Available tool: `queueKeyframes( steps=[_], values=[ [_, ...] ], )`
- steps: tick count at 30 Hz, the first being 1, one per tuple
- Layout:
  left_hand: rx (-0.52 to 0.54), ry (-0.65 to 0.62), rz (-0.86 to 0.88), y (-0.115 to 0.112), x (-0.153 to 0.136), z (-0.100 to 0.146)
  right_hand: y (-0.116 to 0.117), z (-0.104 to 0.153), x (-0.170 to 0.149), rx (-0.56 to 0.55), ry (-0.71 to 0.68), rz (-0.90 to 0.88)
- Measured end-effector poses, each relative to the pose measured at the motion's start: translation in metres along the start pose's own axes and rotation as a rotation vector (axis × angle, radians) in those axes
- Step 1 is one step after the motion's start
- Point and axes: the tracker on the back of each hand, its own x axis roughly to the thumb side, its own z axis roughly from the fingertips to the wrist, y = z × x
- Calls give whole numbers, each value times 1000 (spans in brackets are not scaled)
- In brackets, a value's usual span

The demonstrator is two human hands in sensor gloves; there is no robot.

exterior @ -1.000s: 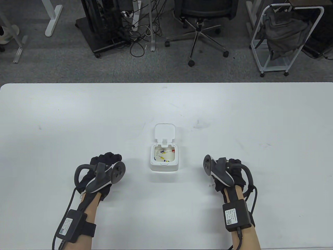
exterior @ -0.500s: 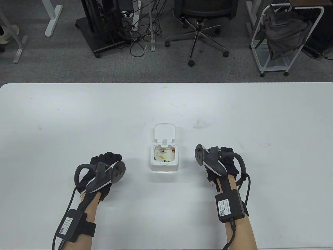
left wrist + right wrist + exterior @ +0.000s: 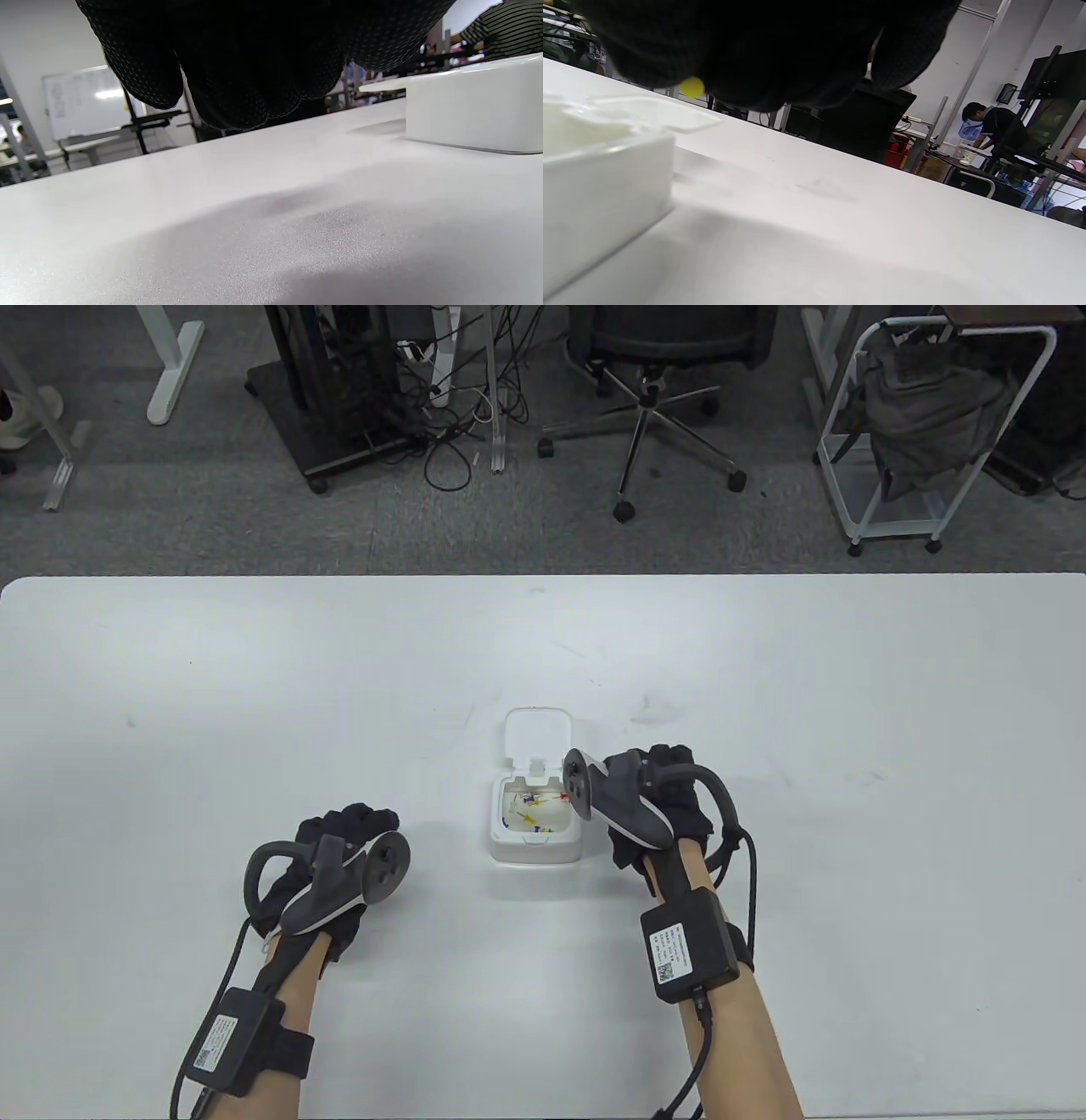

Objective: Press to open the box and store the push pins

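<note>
Since a second ago the right hand (image 3: 657, 806) has travelled up and to the left across the table (image 3: 254, 687), from well clear of the box (image 3: 536, 824) to just beside its right wall, while the left hand (image 3: 335, 857) has stayed put. Nearest, the left hand's gloved fingers (image 3: 229, 72) are curled down over the tabletop with nothing in them; the box sits to their right, apart from them. The right hand's fingers (image 3: 755, 51) are bunched together, and a small yellow push pin (image 3: 692, 87) shows at their tips, above the box's open edge; how exactly they grip it cannot be told. Inside the box, left of those fingers, lie more pins (image 3: 530, 808) in yellow, blue and red. Beyond them the lid (image 3: 537, 736) stands tipped back.
</note>
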Motion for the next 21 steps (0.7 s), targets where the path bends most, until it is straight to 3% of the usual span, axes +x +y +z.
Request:
queueKeyframes(
  steps=[12,21],
  values=[
    [1,8,5,1,-2,-1,-9,-8,52,-21,-104,9],
    [0,11,4,1,-3,-1,-7,-9,56,-8,-105,16]
  ],
)
